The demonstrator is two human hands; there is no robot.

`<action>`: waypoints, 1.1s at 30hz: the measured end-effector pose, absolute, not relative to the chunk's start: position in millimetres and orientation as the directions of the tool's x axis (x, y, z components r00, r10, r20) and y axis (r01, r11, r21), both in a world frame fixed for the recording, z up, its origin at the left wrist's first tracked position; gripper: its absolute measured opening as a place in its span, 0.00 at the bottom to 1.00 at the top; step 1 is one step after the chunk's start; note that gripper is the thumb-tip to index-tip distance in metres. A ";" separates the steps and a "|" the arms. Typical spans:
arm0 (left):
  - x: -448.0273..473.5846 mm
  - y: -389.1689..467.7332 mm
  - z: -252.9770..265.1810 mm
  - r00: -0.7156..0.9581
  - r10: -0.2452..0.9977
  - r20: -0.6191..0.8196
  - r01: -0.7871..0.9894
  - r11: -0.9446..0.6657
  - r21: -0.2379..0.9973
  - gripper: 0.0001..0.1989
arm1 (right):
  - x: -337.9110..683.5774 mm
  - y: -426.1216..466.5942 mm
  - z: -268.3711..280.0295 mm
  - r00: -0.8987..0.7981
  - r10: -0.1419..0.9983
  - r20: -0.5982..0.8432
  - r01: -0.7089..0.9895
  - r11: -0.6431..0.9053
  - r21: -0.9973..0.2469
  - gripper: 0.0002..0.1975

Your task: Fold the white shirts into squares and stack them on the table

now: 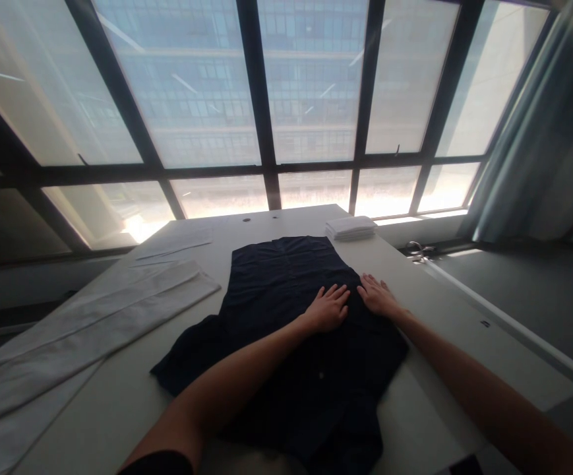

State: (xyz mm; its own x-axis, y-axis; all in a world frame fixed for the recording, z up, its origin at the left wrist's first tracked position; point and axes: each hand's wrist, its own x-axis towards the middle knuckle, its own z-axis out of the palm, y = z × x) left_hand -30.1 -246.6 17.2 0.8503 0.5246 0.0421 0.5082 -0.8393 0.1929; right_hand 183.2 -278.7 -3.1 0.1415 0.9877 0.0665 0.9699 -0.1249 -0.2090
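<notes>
A dark navy shirt (286,277) lies spread out on the white table (429,303), with its short sleeves reaching out to both sides. My left hand (326,308) rests flat on the cloth right of the middle, fingers stretched out. Close beside it, my right hand (378,295) lies palm down along the shirt's right edge, its fingers extended at the border between cloth and tabletop. Neither hand grasps anything. A small pale spot, perhaps a button, shows on the shirt below my left hand. The nearest part of the garment is dark and hard to make out.
White folded fabric (98,316) stretches along the table's left side. A stack of folded white cloths (350,227) sits at the far right corner. Past the right edge are metallic items (419,251), unclear in kind. Large windows (310,86) and a curtain (518,125) stand behind.
</notes>
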 end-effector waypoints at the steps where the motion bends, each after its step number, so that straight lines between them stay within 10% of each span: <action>1: -30.2 -246.4 16.9 0.850 0.526 0.040 0.509 -0.838 0.195 0.29 | 187.8 -277.5 -4.7 0.165 0.983 0.077 0.968 -0.146 -0.204 0.29; 9: -31.1 -243.9 15.3 0.853 0.520 0.041 0.502 -0.841 0.203 0.30 | 202.4 -275.0 -13.0 0.263 0.938 0.227 0.934 -0.187 -0.306 0.28; 17: -30.3 -244.1 14.3 0.853 0.519 0.054 0.500 -0.842 0.202 0.30 | 172.0 -284.1 -1.1 -0.042 0.962 0.271 0.944 0.128 -0.306 0.28; 23: -30.1 -245.0 16.2 0.852 0.523 0.031 0.506 -0.838 0.206 0.30 | 174.7 -282.7 -7.7 0.158 0.981 0.116 0.968 -0.130 -0.216 0.29; 33: -30.5 -246.3 19.3 0.848 0.529 0.030 0.511 -0.833 0.213 0.30 | 186.5 -279.3 -5.7 0.237 0.930 0.282 0.929 -0.132 -0.346 0.26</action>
